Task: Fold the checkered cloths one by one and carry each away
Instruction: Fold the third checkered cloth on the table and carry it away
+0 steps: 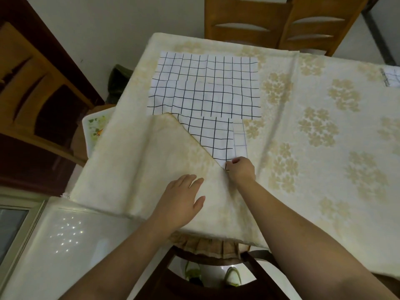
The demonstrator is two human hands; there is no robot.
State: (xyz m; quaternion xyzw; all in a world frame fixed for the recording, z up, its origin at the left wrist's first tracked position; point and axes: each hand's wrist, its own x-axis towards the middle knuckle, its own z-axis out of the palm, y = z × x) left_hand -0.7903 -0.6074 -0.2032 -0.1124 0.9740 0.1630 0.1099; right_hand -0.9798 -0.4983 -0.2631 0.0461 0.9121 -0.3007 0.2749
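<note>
On the near-left part of the counter [324,105] lies the checkered cloth [205,87], spread flat, its near corner half buried under a flap of the cream floral tablecloth [164,152] that has been turned back over it. At that corner the right hand [241,168] is curled, its fingers pinched shut on the cloth's edge where it pokes out beside the flap. The left hand [184,200] rests flat on the flap, fingers spread wide and holding nothing. A paler strip of the same cloth [239,137] shows just beyond the right hand, perhaps an underside turned up. Far off at the counter's right edge a second checkered piece [392,77] is only partly in view. Beyond the counter stand wooden chairs [281,22], and a chair back [207,267] sits under the near edge. My worry is that a pull on the corner will drag the tablecloth along with it, since the flap lies on the cloth; the left hand's weight could also pin the cloth and skew the fold.
</note>
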